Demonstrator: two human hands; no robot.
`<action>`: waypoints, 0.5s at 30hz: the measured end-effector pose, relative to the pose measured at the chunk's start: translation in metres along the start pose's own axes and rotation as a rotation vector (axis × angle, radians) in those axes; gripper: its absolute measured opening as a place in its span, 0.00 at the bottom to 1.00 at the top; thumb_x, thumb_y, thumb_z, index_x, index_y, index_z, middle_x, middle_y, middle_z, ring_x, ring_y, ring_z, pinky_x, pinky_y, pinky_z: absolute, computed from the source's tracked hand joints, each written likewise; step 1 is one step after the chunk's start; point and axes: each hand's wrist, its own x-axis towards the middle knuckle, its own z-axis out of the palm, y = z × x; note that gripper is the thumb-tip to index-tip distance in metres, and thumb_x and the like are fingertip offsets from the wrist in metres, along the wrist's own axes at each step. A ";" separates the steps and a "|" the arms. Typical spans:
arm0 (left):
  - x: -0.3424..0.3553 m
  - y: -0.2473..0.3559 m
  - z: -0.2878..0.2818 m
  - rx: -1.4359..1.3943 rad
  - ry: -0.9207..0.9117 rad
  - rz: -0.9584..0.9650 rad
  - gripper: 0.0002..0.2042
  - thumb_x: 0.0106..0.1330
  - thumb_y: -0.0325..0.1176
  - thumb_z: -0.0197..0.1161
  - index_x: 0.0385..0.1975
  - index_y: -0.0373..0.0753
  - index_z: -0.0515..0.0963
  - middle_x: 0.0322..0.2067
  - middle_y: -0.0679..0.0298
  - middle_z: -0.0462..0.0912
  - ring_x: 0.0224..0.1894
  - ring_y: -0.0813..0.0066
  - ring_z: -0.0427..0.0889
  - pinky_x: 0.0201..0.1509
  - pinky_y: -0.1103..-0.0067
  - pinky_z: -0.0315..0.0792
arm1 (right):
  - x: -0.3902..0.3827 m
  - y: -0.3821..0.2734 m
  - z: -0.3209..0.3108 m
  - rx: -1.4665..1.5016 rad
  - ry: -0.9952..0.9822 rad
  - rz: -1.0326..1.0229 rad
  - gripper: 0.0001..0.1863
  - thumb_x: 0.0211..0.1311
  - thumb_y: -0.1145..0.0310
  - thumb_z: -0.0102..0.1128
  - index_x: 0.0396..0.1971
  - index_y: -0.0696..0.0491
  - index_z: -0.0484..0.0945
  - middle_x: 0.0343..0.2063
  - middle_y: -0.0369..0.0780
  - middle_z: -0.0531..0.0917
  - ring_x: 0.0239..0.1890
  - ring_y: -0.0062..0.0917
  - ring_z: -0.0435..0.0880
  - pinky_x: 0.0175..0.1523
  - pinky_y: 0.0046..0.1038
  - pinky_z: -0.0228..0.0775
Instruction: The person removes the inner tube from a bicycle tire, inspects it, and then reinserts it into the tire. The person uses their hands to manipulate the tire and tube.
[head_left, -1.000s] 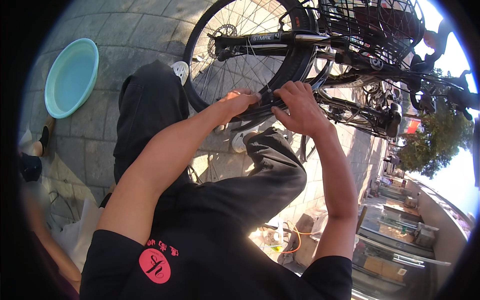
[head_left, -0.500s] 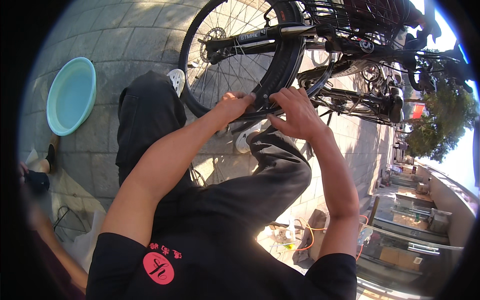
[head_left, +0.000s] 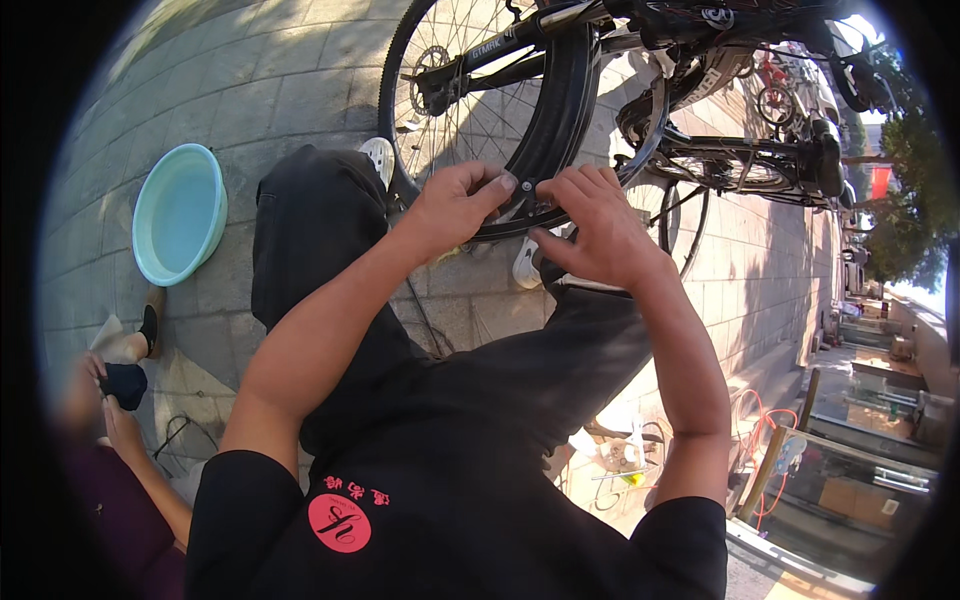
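A bicycle wheel [head_left: 470,90] with a wide black tyre [head_left: 556,115] stands in front of me, its spokes and brake disc [head_left: 434,82] showing. Both my hands are at the tyre's near side. My left hand [head_left: 452,208] is closed, thumb and fingers pressed together on the tyre. A small round metal piece [head_left: 527,186] shows between my hands. Curled over the tyre from the right, my right hand [head_left: 608,228] has its thumb lower on the near side. My fingers partly hide the spot they grip.
A pale green basin of water [head_left: 180,215] stands on the paving [head_left: 250,120] at left. Below it, another person's hands [head_left: 118,415] hold a dark item. More bicycles [head_left: 730,165] are at the upper right. Orange tubing [head_left: 768,420] lies at the lower right.
The whole view has shifted, with the basin now farther right. My left thumb and fingers have moved a little along the tyre; the right hand keeps its grip. The other person's hands show more.
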 end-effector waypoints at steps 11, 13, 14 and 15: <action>-0.015 0.022 -0.003 0.030 -0.363 0.003 0.15 0.67 0.31 0.76 0.49 0.32 0.82 0.42 0.64 0.88 0.44 0.81 0.85 0.49 0.80 0.79 | -0.017 0.000 0.011 0.108 0.119 -0.016 0.13 0.58 0.65 0.72 0.41 0.53 0.84 0.36 0.39 0.82 0.42 0.36 0.78 0.53 0.37 0.62; -0.014 0.020 -0.001 0.039 -0.373 0.004 0.15 0.67 0.30 0.76 0.48 0.32 0.82 0.41 0.64 0.88 0.43 0.81 0.85 0.48 0.81 0.78 | -0.020 0.000 0.012 0.155 0.130 0.000 0.10 0.61 0.67 0.71 0.39 0.54 0.84 0.35 0.39 0.82 0.43 0.36 0.79 0.54 0.37 0.63; -0.014 0.019 0.000 0.044 -0.378 0.004 0.15 0.66 0.30 0.76 0.48 0.31 0.82 0.40 0.64 0.88 0.42 0.81 0.85 0.47 0.81 0.78 | -0.022 0.000 0.013 0.178 0.135 0.007 0.08 0.63 0.68 0.70 0.38 0.54 0.84 0.34 0.38 0.82 0.43 0.35 0.80 0.55 0.37 0.63; -0.014 0.018 0.001 0.034 -0.379 0.020 0.15 0.66 0.30 0.76 0.48 0.31 0.82 0.39 0.65 0.87 0.41 0.82 0.84 0.46 0.81 0.78 | -0.022 0.000 0.013 0.173 0.134 0.016 0.07 0.63 0.68 0.69 0.38 0.54 0.85 0.34 0.38 0.83 0.42 0.35 0.80 0.55 0.36 0.63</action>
